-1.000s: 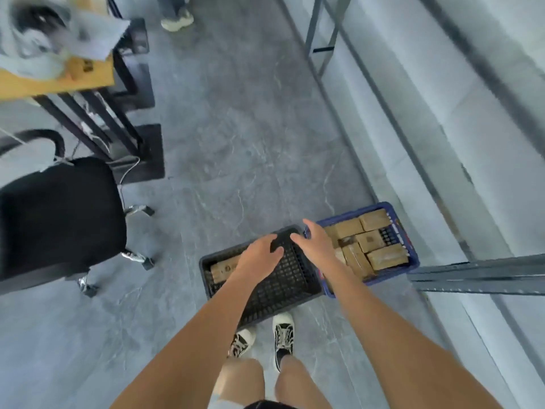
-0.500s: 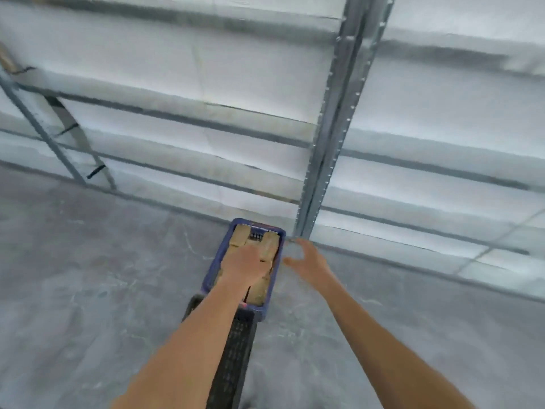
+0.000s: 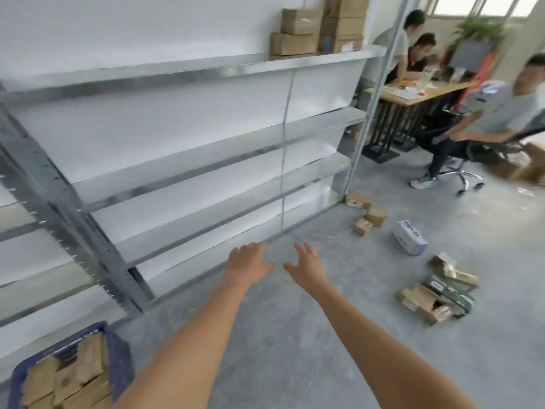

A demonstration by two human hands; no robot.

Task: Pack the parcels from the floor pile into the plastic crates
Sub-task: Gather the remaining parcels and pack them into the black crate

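While both arms are stretching out over the grey floor [image 3: 265,364], neither hand is holding anything: the left hand [image 3: 247,262] is hanging palm-down with fingers loosely spread, and the right hand [image 3: 306,265] is doing pretty much the same just beside it, thumbs pointing toward each other with a small gap between. Down in the bottom-left corner, the blue crate [image 3: 116,358] is sitting on the floor right by the foot of the metal shelving [image 3: 182,160], and it's looking packed with brown parcels [image 3: 88,361] stacked side by side. Off to the right, well apart from the hands, the floor pile [image 3: 436,293] is lying there as a messy heap of cardboard packets with a dark green box on top, though it's blurry enough that I can't really say how many pieces are in it. Farther back, a white and purple box [image 3: 410,237] is lying on its side, and three small brown boxes [image 3: 367,212] are sitting near the shelving's far upright. Up on the top shelf, bigger cardboard cartons [image 3: 315,28] are stacked. In the background, people are sitting around a wooden desk [image 3: 413,94], one of them on a swivel chair [image 3: 472,163].
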